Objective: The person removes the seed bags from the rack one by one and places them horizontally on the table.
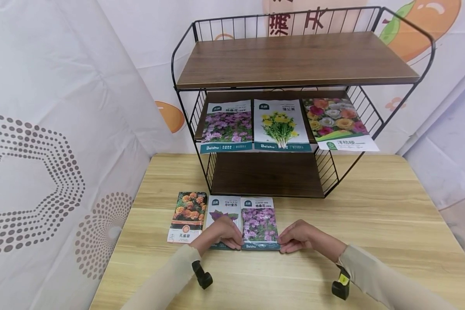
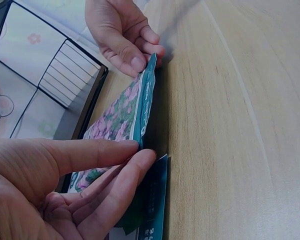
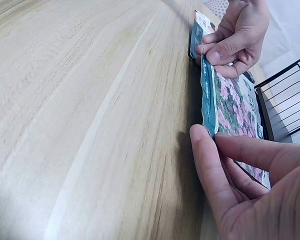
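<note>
A seed packet with pink-purple flowers (image 1: pixel 259 224) lies in front of the shelf, its teal lower edge toward me. My left hand (image 1: pixel 225 232) pinches its lower left corner between thumb and fingers. At the lower right corner, my right hand (image 1: pixel 296 237) pinches it the same way. In the left wrist view, the flower packet's teal edge (image 2: pixel 146 102) is raised off the table between both hands. A purple-leaf seed packet (image 1: pixel 223 206) lies just left of it, partly hidden under my left hand. Further left is an orange-flower seed packet (image 1: pixel 188 215).
A black wire rack with brown shelves (image 1: pixel 298 60) stands at the back of the wooden table (image 1: pixel 372 206). Its middle shelf bears a purple-flower packet (image 1: pixel 227 125), a yellow-flower packet (image 1: pixel 281 125) and a mixed-flower packet (image 1: pixel 337 122). White printed cloth (image 1: pixel 62 86) hangs behind and at the sides.
</note>
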A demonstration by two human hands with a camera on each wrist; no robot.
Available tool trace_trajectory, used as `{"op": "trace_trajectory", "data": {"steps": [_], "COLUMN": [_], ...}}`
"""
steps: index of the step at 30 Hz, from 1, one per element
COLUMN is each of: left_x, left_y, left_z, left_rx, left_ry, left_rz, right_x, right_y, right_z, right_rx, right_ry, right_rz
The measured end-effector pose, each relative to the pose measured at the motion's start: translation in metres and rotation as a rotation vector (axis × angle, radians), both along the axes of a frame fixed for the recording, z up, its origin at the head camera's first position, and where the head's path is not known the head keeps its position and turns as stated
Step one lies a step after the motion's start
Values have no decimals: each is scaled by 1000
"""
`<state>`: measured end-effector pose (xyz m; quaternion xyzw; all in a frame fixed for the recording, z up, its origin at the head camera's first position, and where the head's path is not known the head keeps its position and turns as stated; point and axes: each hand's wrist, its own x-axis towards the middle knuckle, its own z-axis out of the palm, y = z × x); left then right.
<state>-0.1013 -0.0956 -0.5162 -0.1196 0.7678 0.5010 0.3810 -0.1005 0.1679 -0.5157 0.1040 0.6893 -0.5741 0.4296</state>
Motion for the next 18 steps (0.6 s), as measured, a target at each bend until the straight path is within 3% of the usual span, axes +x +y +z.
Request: {"op": "trace_trajectory", "data": {"steps": [18], "left_x": [1], "left_y": [2], "left_z": [2], "left_rx": [-67], "left_ry": [43], "left_rz": [-32], "right_x": [1], "right_y": [-3], "right_z": [1], "right_rx": [63], "right_ry": [60], "right_rz": [35]}}
